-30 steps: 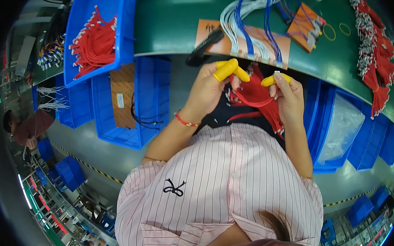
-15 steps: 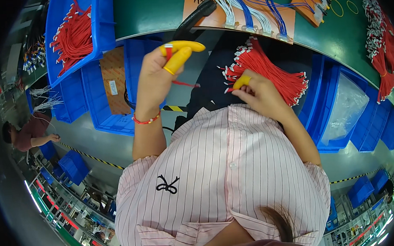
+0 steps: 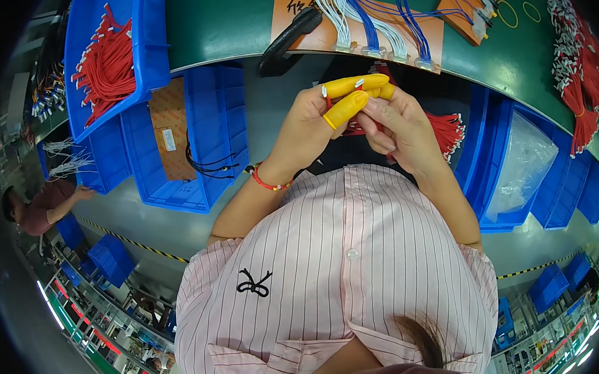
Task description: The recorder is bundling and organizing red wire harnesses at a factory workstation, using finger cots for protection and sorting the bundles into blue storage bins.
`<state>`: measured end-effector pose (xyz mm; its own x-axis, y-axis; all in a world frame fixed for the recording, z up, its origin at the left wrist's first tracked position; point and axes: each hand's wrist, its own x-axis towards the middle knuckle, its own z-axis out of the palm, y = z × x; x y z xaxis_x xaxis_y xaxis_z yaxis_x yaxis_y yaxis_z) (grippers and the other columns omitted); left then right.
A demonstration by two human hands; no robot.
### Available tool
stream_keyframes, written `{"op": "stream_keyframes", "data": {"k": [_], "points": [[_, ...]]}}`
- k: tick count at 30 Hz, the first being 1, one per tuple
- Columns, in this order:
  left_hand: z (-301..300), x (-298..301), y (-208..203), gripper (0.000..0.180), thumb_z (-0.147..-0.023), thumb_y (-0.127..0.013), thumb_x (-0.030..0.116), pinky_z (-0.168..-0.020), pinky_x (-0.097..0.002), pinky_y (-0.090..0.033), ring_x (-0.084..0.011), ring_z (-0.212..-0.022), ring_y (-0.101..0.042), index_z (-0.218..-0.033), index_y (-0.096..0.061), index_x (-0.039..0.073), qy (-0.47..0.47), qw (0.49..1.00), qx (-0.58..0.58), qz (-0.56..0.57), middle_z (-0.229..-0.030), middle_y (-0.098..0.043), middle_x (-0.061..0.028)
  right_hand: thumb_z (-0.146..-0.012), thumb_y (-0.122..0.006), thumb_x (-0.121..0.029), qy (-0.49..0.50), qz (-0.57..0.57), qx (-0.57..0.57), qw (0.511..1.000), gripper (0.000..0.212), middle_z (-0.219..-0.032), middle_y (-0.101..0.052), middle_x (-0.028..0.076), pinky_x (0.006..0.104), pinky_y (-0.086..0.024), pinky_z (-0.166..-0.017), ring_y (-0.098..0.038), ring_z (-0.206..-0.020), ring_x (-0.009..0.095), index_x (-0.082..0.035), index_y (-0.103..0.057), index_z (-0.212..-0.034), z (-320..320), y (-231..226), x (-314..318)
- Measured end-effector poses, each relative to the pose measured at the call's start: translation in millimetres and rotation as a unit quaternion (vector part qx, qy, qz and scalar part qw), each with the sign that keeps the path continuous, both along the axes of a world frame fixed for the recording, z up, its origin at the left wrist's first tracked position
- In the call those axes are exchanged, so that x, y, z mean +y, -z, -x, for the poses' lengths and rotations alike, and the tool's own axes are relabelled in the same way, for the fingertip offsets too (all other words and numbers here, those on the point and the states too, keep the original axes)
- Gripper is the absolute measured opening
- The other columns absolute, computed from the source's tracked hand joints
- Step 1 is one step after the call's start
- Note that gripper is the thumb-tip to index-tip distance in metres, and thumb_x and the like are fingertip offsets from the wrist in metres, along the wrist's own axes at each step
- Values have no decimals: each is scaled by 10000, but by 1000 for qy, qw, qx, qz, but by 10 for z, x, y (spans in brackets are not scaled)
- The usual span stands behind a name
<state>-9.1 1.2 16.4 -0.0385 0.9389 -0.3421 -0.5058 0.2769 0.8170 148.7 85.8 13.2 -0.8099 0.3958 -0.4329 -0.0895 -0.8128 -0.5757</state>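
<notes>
My hands meet in front of my chest, fingertips touching. My left hand [image 3: 309, 129], with yellow finger cots on thumb and index finger, is closed on a thin red wire [image 3: 328, 102]. A small white connector [image 3: 360, 84] shows against its yellow index finger. My right hand [image 3: 406, 125] pinches at the left thumb tip, its index finger also in a yellow cot. A bit of red shows under its fingers, but its grip is partly hidden. Behind the hands, a bundle of red wires with white connectors [image 3: 446, 132] lies on my lap, mostly covered.
Ahead, a green table [image 3: 232, 18] holds an orange board [image 3: 295, 27] with white and blue cables, and a black handle-like tool [image 3: 291, 43]. A blue bin [image 3: 153, 44] of red wires stands left. More red wire bundles [image 3: 585, 129] hang at right, above blue bins [image 3: 557, 193].
My left hand has moved right and my right hand slightly up, so they now meet. They cover much of the red bundle. The view has shifted slightly.
</notes>
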Motion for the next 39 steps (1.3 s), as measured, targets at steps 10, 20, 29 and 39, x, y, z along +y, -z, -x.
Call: {"op": "stream_keyframes", "data": {"k": [10, 20, 29, 39], "points": [[53, 119, 94, 260, -1001, -504, 196, -423, -197, -182, -5, -464, -243, -1040, -596, -43, -100, 992, -71, -31, -675, -483, 25, -943, -572, -153, 2, 1, -34, 999, 187, -686, -432, -19, 185, -273, -375, -327, -460, 28, -32, -525, -1078, -299, 96, 141], [-16, 198, 108, 223, -961, -580, 150, -436, -188, -181, 4, -485, -273, -994, -651, -58, -175, 982, 67, -10, -669, -513, 15, -923, -588, -100, 218, -57, -4, 974, 252, -871, -605, 74, 270, -485, -662, -549, -706, 122, 33, -602, -1136, -702, 248, 191], [-137, 233, 154, 234, -960, -585, 150, -444, -194, -192, -1, -490, -310, -967, -663, -71, -231, 963, 132, -42, -672, -532, 6, -962, -548, -122, 156, -81, 47, 983, 258, -990, -667, 153, 276, -512, -724, -617, -744, 158, 60, -622, -1129, -447, 161, 160], [153, 180, 112, 252, -984, -516, 153, -415, -199, -192, 0, -452, -302, -1051, -652, -49, -111, 991, -78, 0, -703, -600, -28, -983, -540, -197, 179, -171, -89, 965, 297, -826, -654, 114, 220, -448, -564, -552, -575, 119, 76, -639, -1044, -282, 49, 185]]}}
